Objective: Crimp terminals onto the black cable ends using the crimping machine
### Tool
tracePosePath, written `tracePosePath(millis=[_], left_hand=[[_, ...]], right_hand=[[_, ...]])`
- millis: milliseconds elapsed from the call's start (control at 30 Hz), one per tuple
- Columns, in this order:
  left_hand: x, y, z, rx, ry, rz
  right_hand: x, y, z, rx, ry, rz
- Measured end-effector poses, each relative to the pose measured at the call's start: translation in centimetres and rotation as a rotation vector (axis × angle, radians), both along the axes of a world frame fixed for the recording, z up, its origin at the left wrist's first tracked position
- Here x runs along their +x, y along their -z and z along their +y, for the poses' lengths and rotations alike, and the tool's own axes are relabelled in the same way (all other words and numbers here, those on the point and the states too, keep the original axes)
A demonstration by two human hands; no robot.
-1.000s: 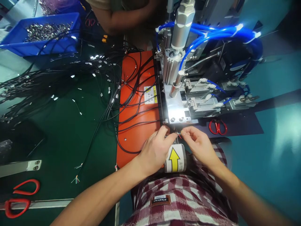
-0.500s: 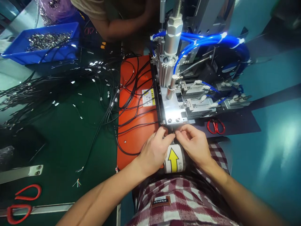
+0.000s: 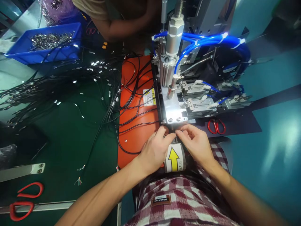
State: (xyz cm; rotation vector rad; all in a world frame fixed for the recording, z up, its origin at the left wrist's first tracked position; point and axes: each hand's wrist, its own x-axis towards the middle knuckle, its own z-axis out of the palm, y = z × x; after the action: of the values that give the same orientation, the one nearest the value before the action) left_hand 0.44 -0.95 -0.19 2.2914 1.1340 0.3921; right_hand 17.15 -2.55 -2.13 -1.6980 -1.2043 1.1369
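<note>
At the front edge of the metal press machine [image 3: 173,106], both hands meet fingertip to fingertip. My left hand [image 3: 155,149] is closed in a pinch, and a black cable [image 3: 130,153] runs from the orange plate into it. Opposite, my right hand [image 3: 198,142] also pinches at the machine's front, with thumb and forefinger together; what lies between them is too small and hidden to make out. Just below the hands is a white label with a yellow arrow [image 3: 173,158]. Several other black cables lie across the orange plate [image 3: 135,117], their far ends at the machine.
Blue air hoses [image 3: 211,39] arch over the machine. Red-handled scissors [image 3: 216,126] lie to its right, with a larger red-handled pair [image 3: 22,210] at lower left. A blue bin [image 3: 54,56] of metal parts and a heap of cables are at left. Another person's arm [image 3: 127,29] is beyond.
The view has shifted slightly, so the bench things sit a little further right. My right fingertips have moved very slightly at the machine's front; both hands otherwise keep their pinch.
</note>
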Motion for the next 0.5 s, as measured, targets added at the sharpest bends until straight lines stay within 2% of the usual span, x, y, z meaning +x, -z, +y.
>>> tracePosePath(millis=[167,500], left_hand=[[-0.02,-0.23,-0.03,-0.013,-0.004,0.004],[-0.01,-0.27,-0.10,-0.008,0.004,0.028]], right_hand=[[-0.42,0.17,-0.02,0.020,0.020,0.128],[0.51,0.50,-0.28,-0.040,0.024,0.168]])
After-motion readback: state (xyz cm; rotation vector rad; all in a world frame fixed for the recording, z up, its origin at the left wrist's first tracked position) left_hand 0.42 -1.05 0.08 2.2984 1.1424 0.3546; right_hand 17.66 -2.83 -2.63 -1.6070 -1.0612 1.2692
